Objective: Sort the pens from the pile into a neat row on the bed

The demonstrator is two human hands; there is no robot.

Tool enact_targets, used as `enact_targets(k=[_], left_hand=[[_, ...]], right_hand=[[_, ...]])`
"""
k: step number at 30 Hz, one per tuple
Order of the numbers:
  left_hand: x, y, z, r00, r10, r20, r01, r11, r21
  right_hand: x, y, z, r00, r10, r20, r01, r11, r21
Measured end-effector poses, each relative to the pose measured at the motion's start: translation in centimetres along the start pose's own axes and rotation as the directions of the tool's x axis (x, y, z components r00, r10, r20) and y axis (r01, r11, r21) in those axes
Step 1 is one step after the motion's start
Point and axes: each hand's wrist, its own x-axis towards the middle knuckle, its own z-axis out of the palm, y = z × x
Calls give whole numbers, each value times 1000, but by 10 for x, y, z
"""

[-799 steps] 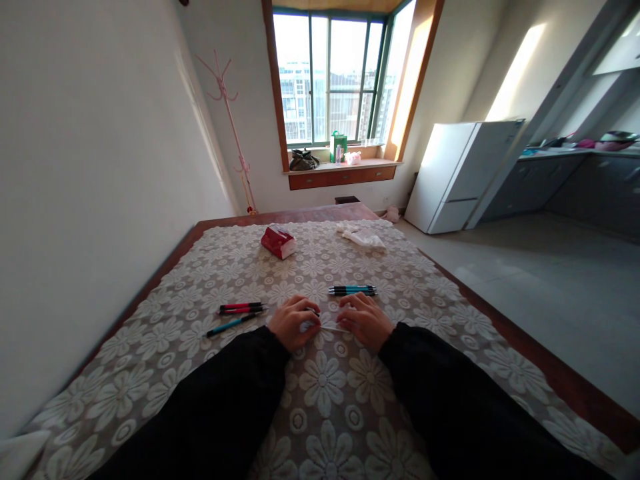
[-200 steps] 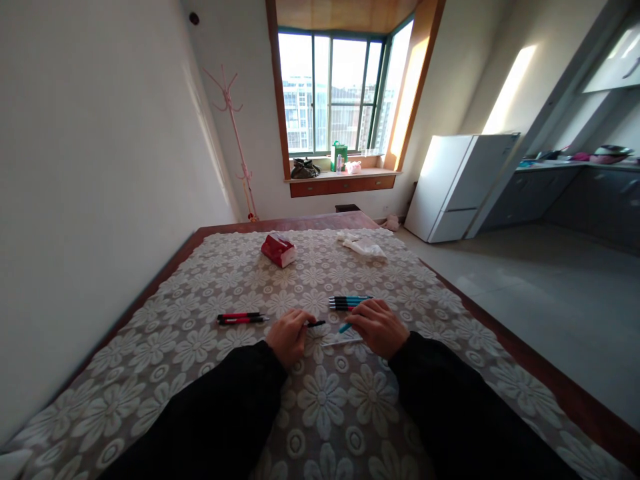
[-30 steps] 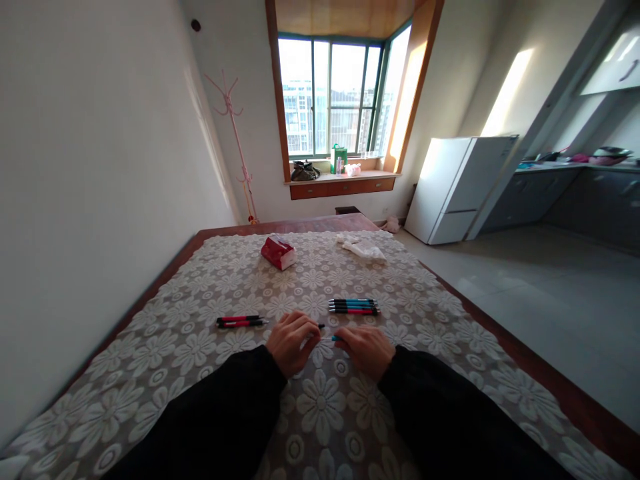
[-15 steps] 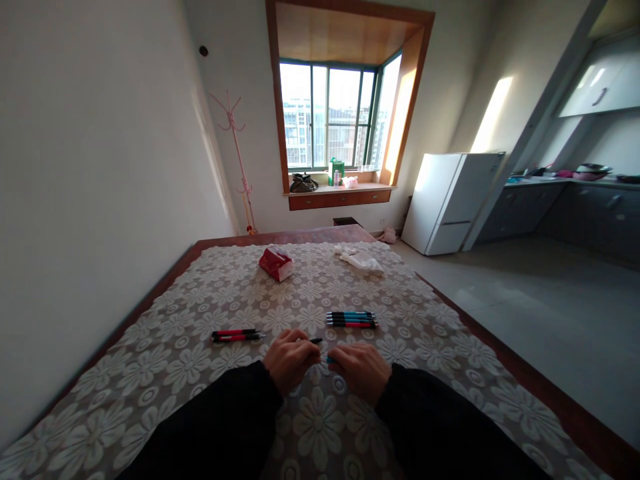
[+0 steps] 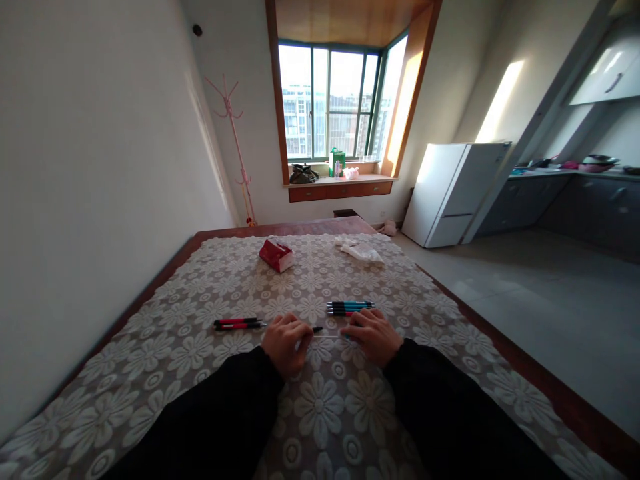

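Note:
A thin white pen refill (image 5: 327, 337) stretches across the gap between my hands. My left hand (image 5: 287, 341) is closed, pinching one end of it, and a black pen piece (image 5: 317, 329) pokes out past its fingers. Closed as well, my right hand (image 5: 374, 335) grips a small blue pen barrel (image 5: 347, 336), mostly hidden by the fingers, at the refill's other end. Just beyond my right hand lies a row of several blue and red pens (image 5: 350, 307). To the left of my left hand, two red-and-black pens (image 5: 237, 323) lie side by side.
A flowered lace cloth (image 5: 190, 353) covers the wooden table. Farther back sit a red tissue pack (image 5: 276, 256) and a crumpled white plastic bag (image 5: 363, 253). Beyond the table are a pink coat stand (image 5: 235, 147), a window and a white fridge (image 5: 450, 193).
My hands have moved apart, the right one going right and up toward the row of pens. The white refill now shows between them. The camera view has tilted slightly down.

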Motion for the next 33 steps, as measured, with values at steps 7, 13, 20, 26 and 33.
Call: enact_targets(k=[7, 13, 20, 26, 33], left_hand=[[-1, -1, 1, 998, 57, -27, -58, 998, -17], [-1, 0, 3, 993, 103, -62, -105, 994, -26], [0, 1, -1, 993, 91, -79, -94, 995, -38], [-1, -1, 1, 992, 105, -66, -107, 994, -25], [-1, -1, 1, 991, 93, -99, -96, 995, -28]], right_hand=[[0, -1, 2, 997, -55, -46, 55, 998, 12], [1, -6, 5, 993, -78, -93, 89, 989, 122], [1, -5, 8, 989, -63, -135, 88, 978, 187], [0, -8, 9, 986, -79, -148, 102, 983, 154], [1, -11, 11, 987, -98, -124, 115, 985, 132]])
